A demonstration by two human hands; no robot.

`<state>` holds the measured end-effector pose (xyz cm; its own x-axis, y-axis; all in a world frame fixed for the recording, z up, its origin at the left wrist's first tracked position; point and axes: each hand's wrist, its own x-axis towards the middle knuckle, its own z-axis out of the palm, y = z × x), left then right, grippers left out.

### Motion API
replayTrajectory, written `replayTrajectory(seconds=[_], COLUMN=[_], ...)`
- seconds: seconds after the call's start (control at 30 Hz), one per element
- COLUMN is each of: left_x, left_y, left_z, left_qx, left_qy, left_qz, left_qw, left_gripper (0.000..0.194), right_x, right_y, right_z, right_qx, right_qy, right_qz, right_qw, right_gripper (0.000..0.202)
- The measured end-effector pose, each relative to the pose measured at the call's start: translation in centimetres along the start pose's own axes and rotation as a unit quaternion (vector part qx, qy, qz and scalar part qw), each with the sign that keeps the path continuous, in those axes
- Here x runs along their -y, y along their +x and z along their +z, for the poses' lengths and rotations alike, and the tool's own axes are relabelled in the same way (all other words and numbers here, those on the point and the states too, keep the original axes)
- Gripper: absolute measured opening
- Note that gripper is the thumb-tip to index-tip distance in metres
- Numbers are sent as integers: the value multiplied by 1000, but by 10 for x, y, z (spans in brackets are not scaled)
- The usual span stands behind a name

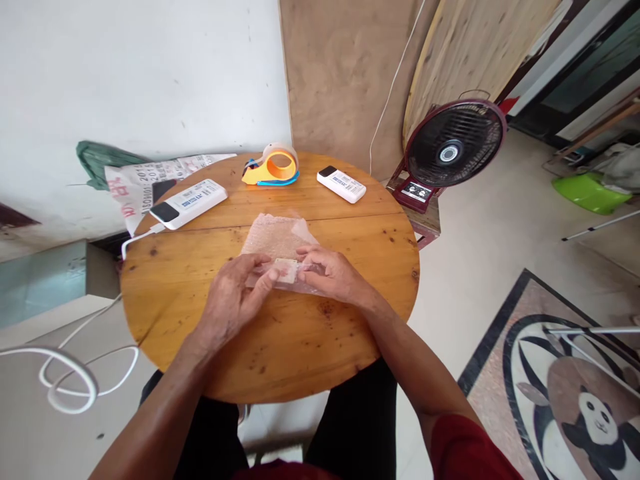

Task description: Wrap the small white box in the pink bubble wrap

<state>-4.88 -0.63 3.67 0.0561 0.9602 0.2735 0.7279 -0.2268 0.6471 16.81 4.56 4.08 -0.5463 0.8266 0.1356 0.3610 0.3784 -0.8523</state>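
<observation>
Fingers (265, 280) of the left hand (233, 300) pinch the near left edge of a small pale block (289, 269), thumb and forefinger closed on it; fingers of the right hand (333, 272) press down on the block's right end and on the clear wrap around it, bent but not clenched. Block: lies at the near edge of a sheet of bubble wrap (275, 241), close to the middle of the round wooden table (300, 333); its exact make is hard to tell under the film. Bubble wrap: flat on the table, reaching from the block toward the far side. Tape dispenser (271, 167): orange and blue, upright at the table's far edge, well apart from the wrap. White remote (341, 184): at the far edge, right of the dispenser. White power bank (189, 203): at the table's far left, with a white cable (70, 373) running off the rim to the floor. Printed sack (150, 177): behind the table's left side, against the wall. Dark red fan (453, 152): on the floor beyond the table's right side. Panda rug (575, 393): on the floor to the table's right.
</observation>
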Motion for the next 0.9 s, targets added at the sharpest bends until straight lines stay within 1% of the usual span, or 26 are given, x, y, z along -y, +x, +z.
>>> replayTrajectory(seconds=[0.1, 0.17, 0.23, 0.33, 0.47, 0.53, 0.63, 0.73, 0.9], left_x=[4, 7, 9, 9, 7, 9, 11, 9, 4], left_y=[1, 6, 11, 20, 24, 24, 22, 21, 21], left_z=[-3, -1, 1, 4, 9, 14, 18, 19, 17], left_qx=[14, 15, 25, 52, 80, 78, 64, 68, 64], left_qy=[-42, -48, -79, -169, -268, -299, -321, -331, -329], left_qz=[-19, -39, -71, -117, -136, -140, -143, -151, -150], left_qw=[999, 998, 994, 977, 950, 941, 934, 929, 930], left_gripper=[42, 39, 33, 29, 31, 30, 27, 27, 27], right_x=[-3, -4, -4, -5, -4, -4, -6, -7, -8], right_y=[2, 3, 3, 3, 4, 5, 5, 5, 4], right_z=[3, 4, 4, 4, 3, 4, 5, 6, 6], right_qx=[0, 1, 1, -2, -6, -14, -17, -2, 0], right_qy=[32, 42, 47, 45, 43, 49, 70, 100, 68], right_qz=[33, 58, 78, 89, 107, 122, 132, 137, 123], right_qw=[999, 997, 996, 995, 993, 991, 989, 986, 990], right_gripper=[11, 12, 13, 17, 20, 20, 21, 23, 24])
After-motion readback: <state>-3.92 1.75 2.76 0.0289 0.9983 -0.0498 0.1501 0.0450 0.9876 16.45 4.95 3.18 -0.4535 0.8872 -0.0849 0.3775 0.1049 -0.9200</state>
